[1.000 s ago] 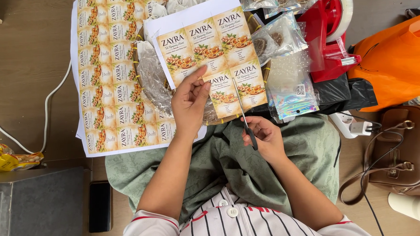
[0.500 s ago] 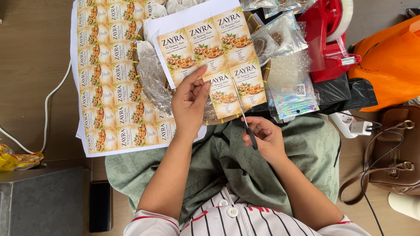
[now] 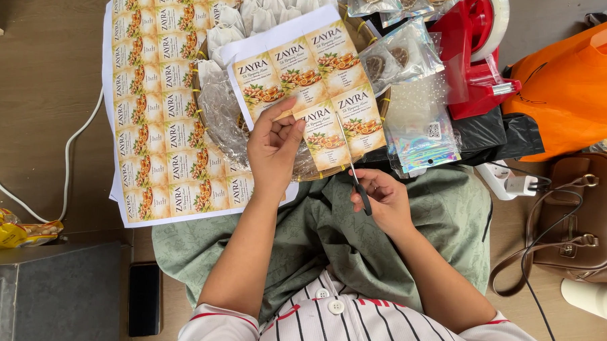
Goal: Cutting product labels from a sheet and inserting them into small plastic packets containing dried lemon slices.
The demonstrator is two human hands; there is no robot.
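Hands point(image 3: 330, 171) on label sheet point(image 3: 310, 73); scissors point(image 3: 354, 169)

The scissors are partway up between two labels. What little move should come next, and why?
Probably close the scissors and slide them a bit farther up the line. The right hand has the blades between two labels, and the left hand steadies the label sheet, whose columns above look uncut.

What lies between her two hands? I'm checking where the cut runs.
In the head view, the label sheet and the scissors' blade cutting it lie between left hand and right hand.
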